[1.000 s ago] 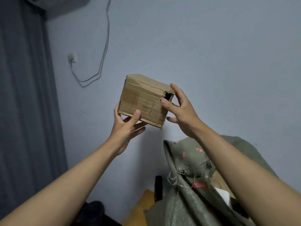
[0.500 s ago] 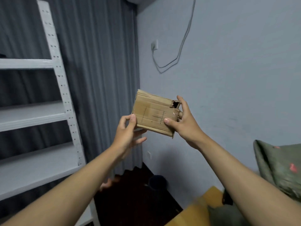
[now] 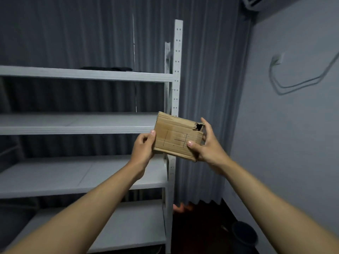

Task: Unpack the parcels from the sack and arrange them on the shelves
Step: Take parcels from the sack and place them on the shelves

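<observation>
Now turned from the sack, both hands, left hand (image 3: 142, 148) and right hand (image 3: 206, 145), grasp the cardboard parcel (image 3: 177, 136) before the white shelves (image 3: 82, 125), ready for placing.

Dim, cool, even indoor light; soft shadows under the shelves (image 3: 88, 128); slight softness throughout; wide-angle bending at the edges.

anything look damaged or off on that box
Yes. The cardboard box, held by the left hand and right hand, has a ragged dark hole torn in its upper right corner, beside the right hand's fingers. Its face also looks creased.
</observation>
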